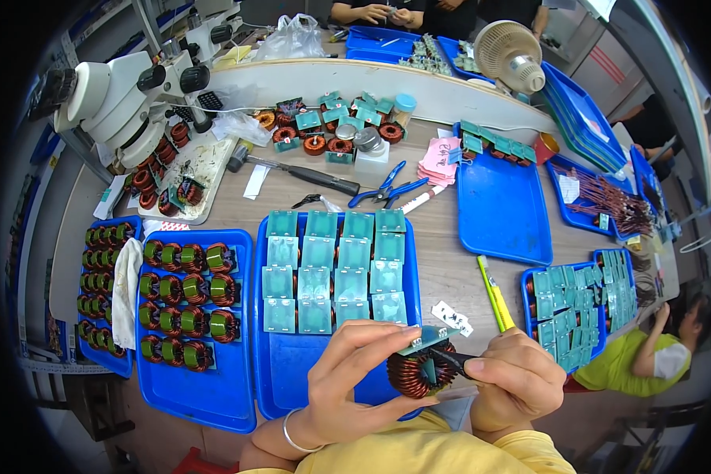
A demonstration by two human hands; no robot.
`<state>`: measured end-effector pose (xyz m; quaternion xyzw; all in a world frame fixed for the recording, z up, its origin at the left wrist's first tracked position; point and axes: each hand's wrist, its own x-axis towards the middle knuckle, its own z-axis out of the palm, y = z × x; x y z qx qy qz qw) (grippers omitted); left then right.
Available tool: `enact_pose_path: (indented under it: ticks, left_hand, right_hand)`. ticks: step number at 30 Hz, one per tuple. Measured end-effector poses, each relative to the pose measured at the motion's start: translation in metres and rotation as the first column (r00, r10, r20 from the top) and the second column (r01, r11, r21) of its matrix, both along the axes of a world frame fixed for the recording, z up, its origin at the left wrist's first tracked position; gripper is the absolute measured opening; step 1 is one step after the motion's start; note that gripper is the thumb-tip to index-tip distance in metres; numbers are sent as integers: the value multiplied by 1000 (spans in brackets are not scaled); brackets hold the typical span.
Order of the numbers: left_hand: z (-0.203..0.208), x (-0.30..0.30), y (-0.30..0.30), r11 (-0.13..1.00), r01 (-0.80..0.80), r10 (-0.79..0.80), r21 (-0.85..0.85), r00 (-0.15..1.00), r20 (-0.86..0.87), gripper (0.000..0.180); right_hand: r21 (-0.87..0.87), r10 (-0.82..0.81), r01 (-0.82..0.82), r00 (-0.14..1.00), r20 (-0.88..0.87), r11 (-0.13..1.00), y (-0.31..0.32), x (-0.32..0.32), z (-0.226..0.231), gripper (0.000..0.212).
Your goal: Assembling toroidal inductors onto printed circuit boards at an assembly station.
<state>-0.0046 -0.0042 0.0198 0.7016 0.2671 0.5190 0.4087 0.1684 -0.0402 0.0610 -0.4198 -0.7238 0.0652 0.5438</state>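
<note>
My left hand (347, 367) is closed around a copper-wound toroidal coil (412, 374) with a flat green board (428, 339) along its upper side. Fingertips press the board from above and the thumb supports the winding from below. At the coil's right side my right hand (521, 379) pinches a black strip or sleeved lead (450, 360); its exact kind is unclear. Behind the hands, a blue tray (292, 371) carries rows of coils with their green boards facing up.
Left of it, another blue tray (189, 399) holds coils in rows, a white cloth (126, 292) at its edge. A yellow utility knife (494, 294), blue-handled pliers (387, 189) and a hammer (316, 178) lie on the bench. A microscope (114, 99) stands far left; a person (648, 363) sits at right.
</note>
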Motion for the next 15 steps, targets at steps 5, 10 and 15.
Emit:
enact_pose_path:
  ticks: [5, 10, 15]
  left_hand:
    - [0, -1, 1, 1000, 0, 0, 15, 1000, -23, 64]
    - [1, 0, 0, 1000, -19, 20, 19, 999, -29, 64]
    - [1, 0, 1, 999, -28, 29, 35, 999, -39, 64]
  right_hand:
    - [-10, 3, -3, 1000, 0, 1000, 0, 0, 0, 31]
    - [-15, 13, -13, 1000, 11, 1000, -2, 2, 0, 32]
    - [-5, -7, 7, 1000, 27, 1000, 1, 2, 0, 31]
